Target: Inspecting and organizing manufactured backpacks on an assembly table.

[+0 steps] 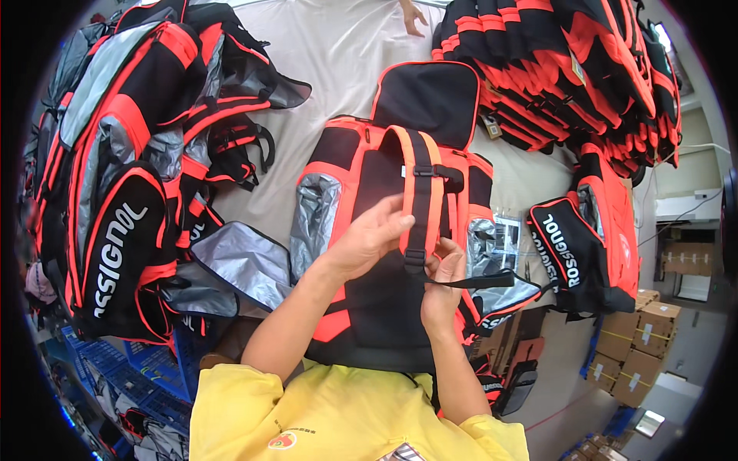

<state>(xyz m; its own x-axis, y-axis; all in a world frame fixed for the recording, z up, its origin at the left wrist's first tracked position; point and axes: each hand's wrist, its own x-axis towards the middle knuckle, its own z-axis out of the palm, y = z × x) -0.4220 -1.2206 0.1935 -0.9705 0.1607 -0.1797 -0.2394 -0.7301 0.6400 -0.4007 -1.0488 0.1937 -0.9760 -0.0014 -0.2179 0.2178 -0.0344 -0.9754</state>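
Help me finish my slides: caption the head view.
Left hand and right hand at the strap of a backpack, bags either side.

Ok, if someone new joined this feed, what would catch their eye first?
Probably the black and orange-red backpack mid-table, with the left hand and right hand at its shoulder strap. Next, the tall stack of similarly coloured bags at upper right and the silver-panelled bags piled at left. The bright yellow shirt stands out along the lower edge.
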